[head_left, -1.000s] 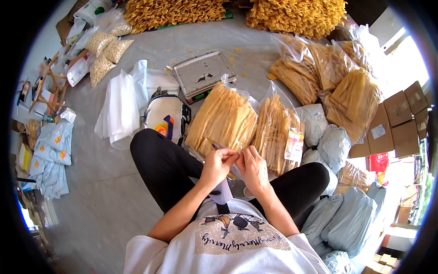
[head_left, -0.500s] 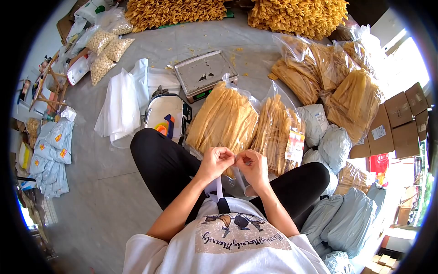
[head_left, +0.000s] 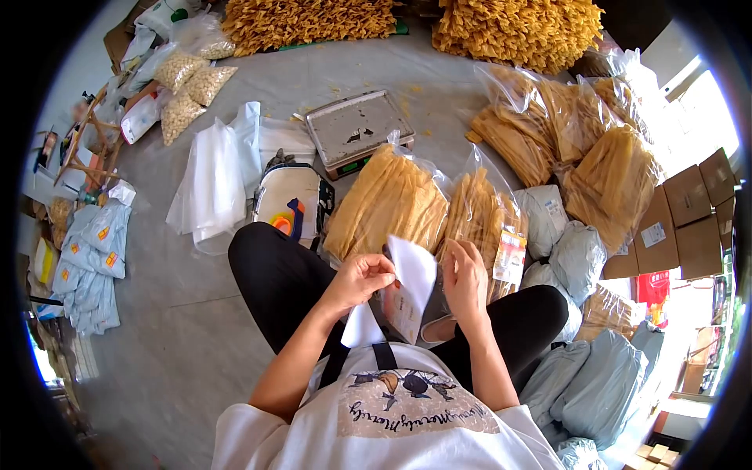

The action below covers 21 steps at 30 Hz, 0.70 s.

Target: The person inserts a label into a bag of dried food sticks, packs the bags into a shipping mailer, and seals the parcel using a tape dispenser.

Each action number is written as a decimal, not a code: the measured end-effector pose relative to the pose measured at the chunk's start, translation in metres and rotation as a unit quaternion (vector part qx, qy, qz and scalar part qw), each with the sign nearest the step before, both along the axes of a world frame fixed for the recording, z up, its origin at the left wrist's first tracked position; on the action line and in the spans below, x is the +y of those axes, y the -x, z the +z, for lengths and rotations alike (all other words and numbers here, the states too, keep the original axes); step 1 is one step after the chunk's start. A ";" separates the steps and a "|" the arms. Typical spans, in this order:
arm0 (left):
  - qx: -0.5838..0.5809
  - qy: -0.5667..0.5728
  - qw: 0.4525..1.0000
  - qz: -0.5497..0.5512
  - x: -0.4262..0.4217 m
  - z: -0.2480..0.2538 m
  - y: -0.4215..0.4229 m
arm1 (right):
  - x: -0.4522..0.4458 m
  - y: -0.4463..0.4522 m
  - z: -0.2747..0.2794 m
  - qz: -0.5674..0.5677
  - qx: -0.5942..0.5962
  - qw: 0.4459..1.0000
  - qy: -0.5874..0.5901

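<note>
Between my two hands is a white label sheet (head_left: 412, 270), its upper part raised and curled, with printed labels on its lower part. My left hand (head_left: 356, 283) pinches the sheet's left side, and a white strip (head_left: 363, 325) hangs below it. My right hand (head_left: 465, 280) is at the right of the sheet with its fingers bent together; what they hold is too small to make out. Just beyond my hands lie a clear bag of long yellow sticks (head_left: 387, 202) and a second such bag (head_left: 475, 205) with a printed label (head_left: 509, 255).
A flat scale (head_left: 359, 129) stands past the bags. Left of it are an open container (head_left: 286, 196) with a tape dispenser and white plastic bags (head_left: 211, 176). More bagged sticks (head_left: 611, 184), grey parcels (head_left: 599, 380) and cardboard boxes (head_left: 662, 227) line the right side.
My hands were together at the fingertips and have moved apart. The white sheet has come up between them, with its printed part now in view. The camera view has shifted slightly.
</note>
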<state>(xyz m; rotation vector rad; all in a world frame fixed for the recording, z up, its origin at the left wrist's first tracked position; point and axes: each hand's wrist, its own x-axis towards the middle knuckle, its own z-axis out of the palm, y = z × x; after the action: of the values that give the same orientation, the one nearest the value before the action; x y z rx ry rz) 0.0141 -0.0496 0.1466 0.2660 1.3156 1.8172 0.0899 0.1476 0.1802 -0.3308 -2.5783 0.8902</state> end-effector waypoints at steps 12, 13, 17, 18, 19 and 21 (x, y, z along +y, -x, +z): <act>0.404 0.226 0.886 -0.008 -0.013 0.074 0.053 | 0.002 -0.004 0.033 0.242 -0.109 0.963 0.034; 0.419 0.240 0.873 -0.072 -0.011 0.069 0.060 | 0.004 -0.003 0.037 0.250 -0.124 0.954 0.106; 0.459 0.104 0.858 -0.207 0.010 0.055 0.055 | 0.004 0.012 0.041 0.212 -0.092 0.953 0.194; 0.475 0.103 0.851 -0.197 0.013 0.049 0.055 | 0.004 0.014 0.037 0.210 -0.092 0.954 0.196; 0.473 0.085 0.865 -0.146 0.015 0.043 0.058 | 0.004 0.017 0.030 0.176 -0.078 0.954 0.229; 0.494 0.110 0.860 -0.064 0.016 0.028 0.075 | 0.002 0.023 0.020 0.068 -0.052 0.939 0.334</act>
<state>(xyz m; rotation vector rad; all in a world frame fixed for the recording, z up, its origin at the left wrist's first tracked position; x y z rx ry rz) -0.0606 -0.0339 0.1750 1.2465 2.0994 1.3885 0.0671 0.1496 0.1999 -0.3908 -2.3274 1.8394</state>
